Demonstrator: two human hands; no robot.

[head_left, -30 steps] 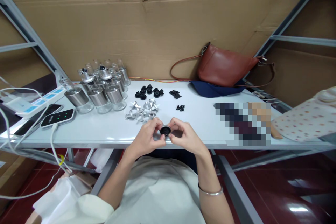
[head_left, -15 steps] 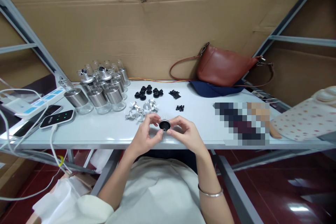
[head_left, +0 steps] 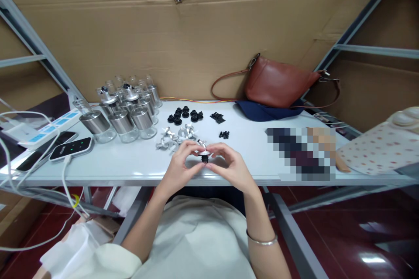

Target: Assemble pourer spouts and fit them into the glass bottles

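Observation:
Between the fingertips of my left hand (head_left: pixel 183 162) and my right hand (head_left: pixel 227 161) is a pourer stopper (head_left: pixel 204 155), held upright above the front of the table. Its silver spout and cap are on top, the black ribbed plug below. Both hands pinch it from the sides, thumbs low and fingers at the cap. Just behind my left hand lie several silver spout caps (head_left: pixel 170 138). Farther back are several black rubber plugs (head_left: pixel 185 113). Small black caps (head_left: pixel 224 134) and a little pile of flat black pieces (head_left: pixel 217 117) lie behind my right hand.
Glass bottles with steel sleeves (head_left: pixel 121 121) crowd the left of the table (head_left: pixel 137 165), two with pourers fitted. A power strip (head_left: pixel 54 128), cables and a charging device (head_left: pixel 71 148) lie left of them. A brown bag (head_left: pixel 281 82) rests on navy cloth (head_left: pixel 265 112) at back right.
The pourer stopper has been tilted upright, so its spout now points up and its plug down; before, the plug's underside faced me. Both hands stay on it in nearly the same place.

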